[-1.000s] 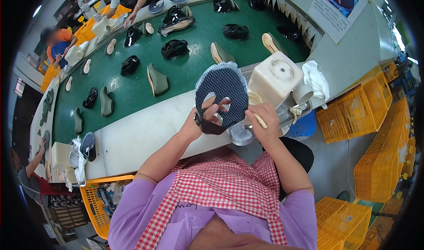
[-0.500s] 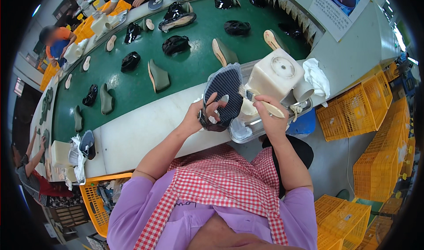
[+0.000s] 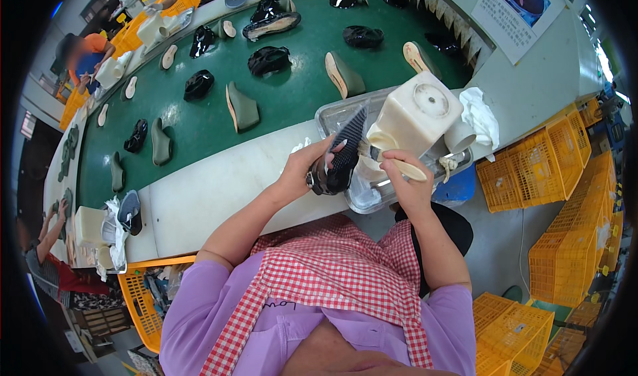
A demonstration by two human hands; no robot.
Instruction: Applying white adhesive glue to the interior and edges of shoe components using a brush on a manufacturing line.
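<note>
A black sandal upper with a dark, textured underside [image 3: 345, 146] is gripped in my left hand [image 3: 297, 171], fingers wrapped around it. Its underside is tilted edge-on toward the right. My right hand [image 3: 411, 184] pinches a brush with a pale wooden handle [image 3: 411, 170]; its bristles are at the side of the shoe part, and contact is hard to tell. Just beyond the brush, a squarish cream plastic container [image 3: 421, 112] lies tipped in a metal tray [image 3: 323, 115], with its mouth toward my right hand.
Ahead runs a green conveyor belt [image 3: 199, 126] bearing black uppers and grey-green wedge soles [image 3: 241, 107]. A white ledge [image 3: 212, 188] borders it. White cloth [image 3: 478, 117] lies beside the container. Yellow crates [image 3: 531, 166] stand at the right. Other people work along the far left.
My left hand has turned the shoe part, so its broad underside now shows as a narrow slant. My right hand and brush have stayed nearly in place. The belt's items have shifted slightly.
</note>
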